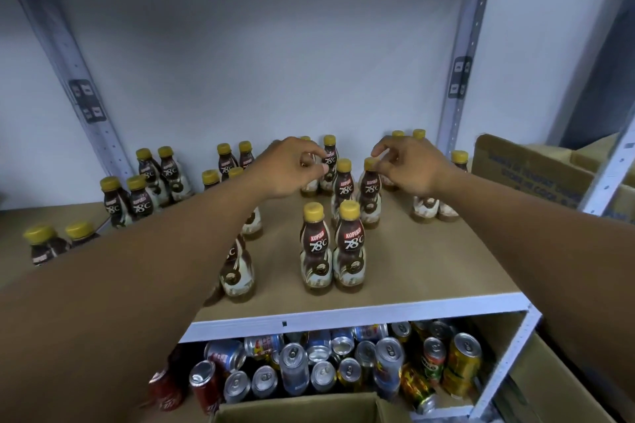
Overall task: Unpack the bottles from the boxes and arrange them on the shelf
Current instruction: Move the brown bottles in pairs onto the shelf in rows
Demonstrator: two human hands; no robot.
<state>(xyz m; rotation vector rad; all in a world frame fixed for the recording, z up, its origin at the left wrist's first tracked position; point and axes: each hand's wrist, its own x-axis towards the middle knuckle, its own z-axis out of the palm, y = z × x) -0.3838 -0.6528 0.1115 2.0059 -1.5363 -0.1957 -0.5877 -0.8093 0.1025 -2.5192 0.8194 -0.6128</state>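
Many bottles [348, 244] already stand paired on the shelf [412, 271]; at 12 o'clock the right hand [412, 168] pinches a cap [370, 163], the left hand [288, 172] curls its fingers, grip unclear; a box [522, 168] waits at 3 o'clock.

**Bottles [349, 247] paired on the shelf [429, 268]**

Brown-and-cream, yellow-capped, they stand upright in pairs across the tan board. The left hand [292, 170] pinches the cap of a rear bottle [309, 189], and the right hand [412, 165] that of a middle bottle [370, 197]. An open cardboard box [529, 168] sits at the right end.
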